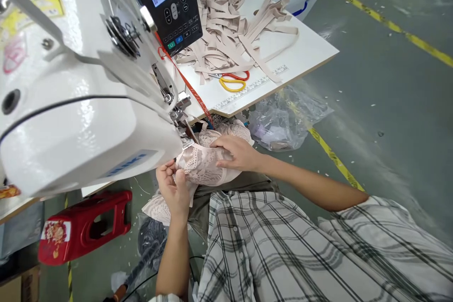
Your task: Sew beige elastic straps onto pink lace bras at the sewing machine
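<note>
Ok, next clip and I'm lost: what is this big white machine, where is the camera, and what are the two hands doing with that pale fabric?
The single picture comes from a camera worn on the person's head, looking down past their plaid shirt. The white bulk is an industrial sewing machine, seen tilted, with a dark control panel on it. Both bare hands hold a pale pink lace garment at the needle area: the left hand pinches its near edge, and the right hand lies flat on top. On the white table behind lie a heap of beige fabric strips and scissors with red and yellow handles. A red plastic stool and a clear plastic bag sit on the floor.
</note>
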Demonstrator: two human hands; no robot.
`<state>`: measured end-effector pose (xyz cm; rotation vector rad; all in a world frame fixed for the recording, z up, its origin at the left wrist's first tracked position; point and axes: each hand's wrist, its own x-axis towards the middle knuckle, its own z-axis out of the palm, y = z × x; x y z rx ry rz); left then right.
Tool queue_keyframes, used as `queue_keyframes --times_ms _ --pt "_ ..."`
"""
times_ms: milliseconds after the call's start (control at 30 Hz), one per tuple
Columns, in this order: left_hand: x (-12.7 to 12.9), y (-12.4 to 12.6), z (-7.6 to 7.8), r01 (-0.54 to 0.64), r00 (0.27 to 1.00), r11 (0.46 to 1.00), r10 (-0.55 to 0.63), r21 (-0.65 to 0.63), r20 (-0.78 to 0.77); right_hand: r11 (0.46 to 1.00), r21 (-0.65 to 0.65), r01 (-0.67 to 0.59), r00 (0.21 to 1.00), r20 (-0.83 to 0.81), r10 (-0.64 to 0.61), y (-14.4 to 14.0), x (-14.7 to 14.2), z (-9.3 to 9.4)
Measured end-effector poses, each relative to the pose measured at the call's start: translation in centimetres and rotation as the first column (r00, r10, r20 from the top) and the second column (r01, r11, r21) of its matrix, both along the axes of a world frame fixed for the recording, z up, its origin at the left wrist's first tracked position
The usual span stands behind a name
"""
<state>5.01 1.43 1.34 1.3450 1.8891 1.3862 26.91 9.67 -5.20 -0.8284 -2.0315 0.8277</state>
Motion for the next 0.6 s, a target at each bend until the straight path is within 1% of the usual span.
queue_keyframes --times_ms 67,100,133,167,200,233,267,300,333,367,400,433,467,500,533,567,600 --pt "-0.5 0.3 0.2 -0.023 0.999 0.999 0.024 -0.037 0.025 1.000 -0.003 -0.009 0.997 0.071 0.009 -0.2 0.8 -0.4" --pt "-0.8 0.4 0.4 -0.025 0.998 0.998 0.028 -0.062 0.051 0.999 -0.029 -0.014 0.996 0.088 0.016 -0.5 1.1 -0.3" --pt "-1.1 0.4 0.5 0.007 0.996 0.995 0.002 -0.103 0.086 0.997 -0.074 -0.035 0.995 0.087 0.042 -1.1 1.2 0.0" --pt "-1.3 0.3 0.7 0.082 0.989 0.984 -0.061 -0.157 0.136 0.987 -0.131 -0.093 0.993 0.062 0.101 -2.1 1.1 0.4" --pt "-1.4 -0.1 0.9 0.197 0.967 0.957 -0.153 -0.213 0.204 0.965 -0.187 -0.186 0.981 0.026 0.194 -3.3 0.9 1.0" --pt "-1.4 -0.7 1.0 0.349 0.919 0.898 -0.273 -0.268 0.285 0.919 -0.238 -0.314 0.948 -0.026 0.318 -4.7 0.6 1.4" --pt "-1.3 -1.3 1.1 0.500 0.842 0.814 -0.379 -0.294 0.383 0.845 -0.250 -0.472 0.879 -0.065 0.472 -6.1 0.2 1.7" --pt "-1.2 -2.0 1.2 0.613 0.754 0.738 -0.441 -0.281 0.486 0.769 -0.259 -0.585 0.802 -0.042 0.596 -7.4 -0.2 1.8" --pt "-1.2 -2.6 1.1 0.696 0.663 0.671 -0.463 -0.255 0.589 0.704 -0.264 -0.659 0.731 -0.005 0.683 -8.3 -0.4 1.5" --pt "-1.6 -2.9 1.2 0.729 0.581 0.654 -0.436 -0.201 0.687 0.670 -0.305 -0.677 0.694 0.038 0.719 -8.7 -0.5 1.1" --pt "-2.3 -3.0 1.4 0.689 0.521 0.713 -0.360 -0.131 0.774 0.701 -0.350 -0.622 0.720 0.097 0.687 -8.6 -0.4 0.7" --pt "-3.5 -2.8 2.0 0.574 0.487 0.814 -0.254 -0.086 0.836 0.781 -0.380 -0.495 0.794 0.166 0.585 -8.2 0.0 0.4" --pt "-5.0 -2.4 2.8 0.398 0.450 0.915 -0.138 -0.060 0.882 0.842 -0.390 -0.372 0.850 0.221 0.478 -7.5 0.6 0.4" --pt "-6.9 -1.9 3.9 0.223 0.388 0.975 -0.072 -0.018 0.919 0.886 -0.377 -0.270 0.887 0.260 0.381 -6.6 1.4 0.5" --pt "-9.0 -1.5 5.3 0.076 0.326 0.997 -0.046 0.022 0.944 0.909 -0.354 -0.218 0.902 0.283 0.327 -5.9 2.3 0.9" --pt "-11.0 -1.0 6.6 -0.038 0.291 0.999 -0.026 0.039 0.956 0.917 -0.332 -0.223 0.899 0.294 0.325 -5.2 3.2 1.3" --pt "-13.0 -0.7 7.9 -0.161 0.293 0.986 0.000 0.050 0.956 0.914 -0.314 -0.259 0.885 0.303 0.354 -4.7 4.0 1.7"
